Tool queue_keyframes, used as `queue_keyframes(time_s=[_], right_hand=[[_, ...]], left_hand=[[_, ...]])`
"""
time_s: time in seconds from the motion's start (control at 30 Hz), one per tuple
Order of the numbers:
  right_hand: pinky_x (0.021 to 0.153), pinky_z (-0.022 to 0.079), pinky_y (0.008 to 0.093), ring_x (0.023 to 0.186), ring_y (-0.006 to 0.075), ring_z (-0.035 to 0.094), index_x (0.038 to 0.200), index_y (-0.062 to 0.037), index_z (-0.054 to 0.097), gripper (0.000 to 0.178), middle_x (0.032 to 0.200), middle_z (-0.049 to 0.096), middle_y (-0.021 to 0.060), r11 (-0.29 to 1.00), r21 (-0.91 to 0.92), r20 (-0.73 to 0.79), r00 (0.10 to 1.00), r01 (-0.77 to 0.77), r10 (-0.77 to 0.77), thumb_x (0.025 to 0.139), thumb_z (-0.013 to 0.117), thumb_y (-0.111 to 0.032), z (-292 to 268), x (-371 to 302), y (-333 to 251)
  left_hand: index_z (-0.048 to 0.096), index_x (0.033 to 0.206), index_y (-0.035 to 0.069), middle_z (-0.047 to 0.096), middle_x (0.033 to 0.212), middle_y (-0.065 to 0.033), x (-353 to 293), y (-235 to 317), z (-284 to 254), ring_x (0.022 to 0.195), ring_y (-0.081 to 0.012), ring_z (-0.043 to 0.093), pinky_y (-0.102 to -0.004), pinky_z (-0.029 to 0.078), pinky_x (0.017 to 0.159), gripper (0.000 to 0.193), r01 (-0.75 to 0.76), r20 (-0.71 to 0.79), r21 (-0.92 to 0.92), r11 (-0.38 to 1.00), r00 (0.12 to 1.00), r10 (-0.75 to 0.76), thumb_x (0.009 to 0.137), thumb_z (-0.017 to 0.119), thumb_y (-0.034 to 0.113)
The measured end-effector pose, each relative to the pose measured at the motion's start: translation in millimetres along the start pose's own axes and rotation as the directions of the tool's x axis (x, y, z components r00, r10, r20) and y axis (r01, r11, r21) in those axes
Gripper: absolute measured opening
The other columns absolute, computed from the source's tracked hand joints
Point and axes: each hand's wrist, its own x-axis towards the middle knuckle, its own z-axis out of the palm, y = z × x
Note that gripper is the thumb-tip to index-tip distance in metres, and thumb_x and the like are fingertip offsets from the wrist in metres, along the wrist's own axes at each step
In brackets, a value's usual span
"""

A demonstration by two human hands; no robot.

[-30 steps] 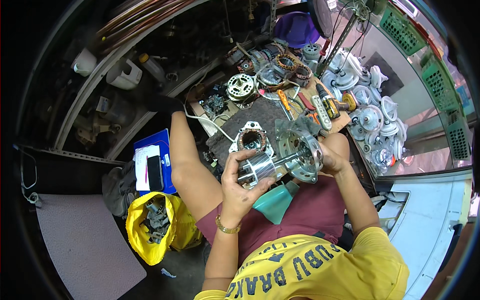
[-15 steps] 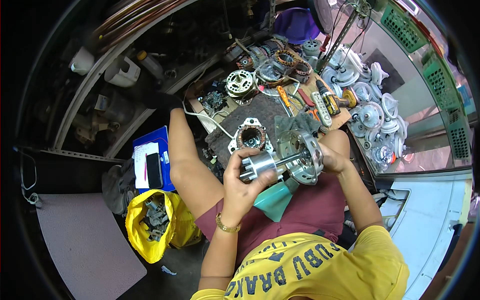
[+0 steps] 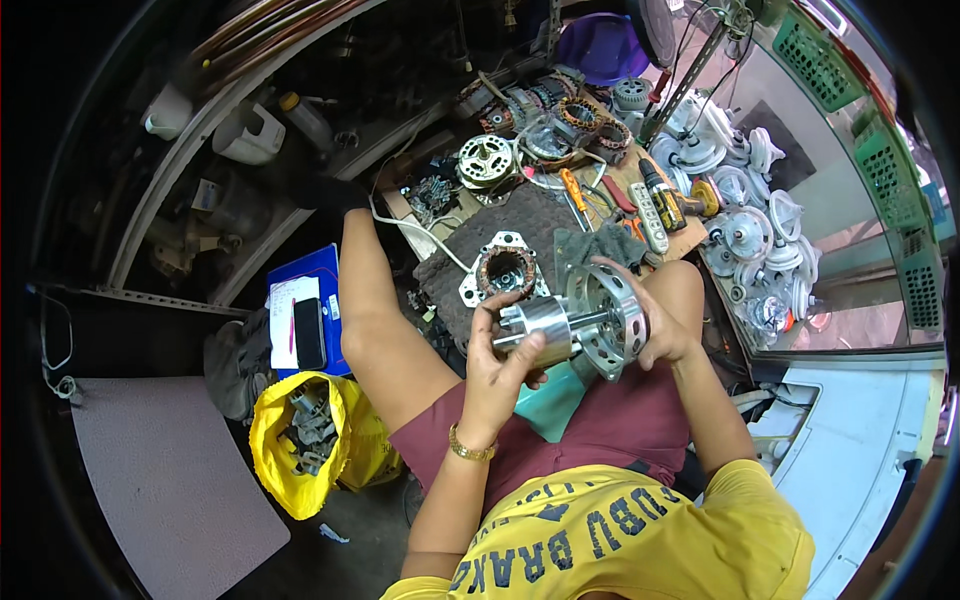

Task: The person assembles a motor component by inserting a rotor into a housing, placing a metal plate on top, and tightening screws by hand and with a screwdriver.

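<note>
A silver cylindrical motor rotor (image 3: 549,329) lies across the fingers and thumb of my left hand (image 3: 488,378), which is closed around it. Its steel shaft (image 3: 590,320) points right, into the middle of a round, perforated metal motor end cover (image 3: 630,318). My right hand (image 3: 657,328) grips that cover by its outer side, fingers over the upper rim and thumb lower down. Both parts hang over my lap. Just beyond them, a motor stator (image 3: 504,272) with copper windings in a flanged silver housing sits on the dark mat (image 3: 460,240).
Another motor cover (image 3: 487,162), an orange screwdriver (image 3: 573,190), a power strip (image 3: 648,217) and a drill (image 3: 661,190) lie on the bench. Clear plastic parts (image 3: 748,235) pile at right. A yellow bag (image 3: 345,440) and phone (image 3: 310,333) are at left.
My left hand and the rotor have shifted right, closer to the end cover, and less shaft shows between them. My right hand's fingers now reach over the cover's upper rim.
</note>
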Motion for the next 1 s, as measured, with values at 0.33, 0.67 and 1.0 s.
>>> queue_keyframes(time_s=[0.33,0.67,1.0], right_hand=[[0.088,0.059,0.0502,0.125,0.0323,0.056,0.154,-0.0112,0.024,0.128,0.146,0.047,0.0147,0.834,0.539,-0.025,0.987,-0.118,0.156,0.056,0.079,-0.074,-10.5,-23.9,53.0],[0.114,0.036,0.0513,0.134,0.0312,0.046,0.151,-0.0135,0.034,0.125,0.15,0.043,0.013,0.505,0.85,-0.167,0.986,0.15,-0.01,0.056,0.056,-0.092,39.7,-4.2,77.7],[0.112,0.039,0.0446,0.134,0.0315,0.047,0.153,-0.0033,0.026,0.144,0.15,0.041,0.0154,0.94,0.334,-0.605,0.779,0.064,0.163,0.042,0.088,-0.07,40.8,-10.7,-9.0]], left_hand=[[0.057,0.131,0.007,0.055,0.13,-0.0138,17.6,16.1,6.0,0.119,-0.0266,0.057,-0.036,0.05,0.098,0.062,-0.522,0.356,0.421,0.742,0.847,0.395,0.074,0.079,0.002],[0.06,0.121,0.01,0.061,0.104,-0.0111,14.9,36.8,60.9,0.083,-0.0297,0.067,-0.0383,0.057,0.066,0.063,-0.407,0.18,0.811,0.421,0.857,0.482,0.065,0.086,0.025],[0.043,0.131,0.007,0.06,0.115,-0.0137,23.3,-10.3,61.7,0.07,-0.0166,0.067,-0.0257,0.055,0.055,0.052,0.164,0.095,-0.174,0.971,0.984,-0.149,0.091,0.07,0.024]])
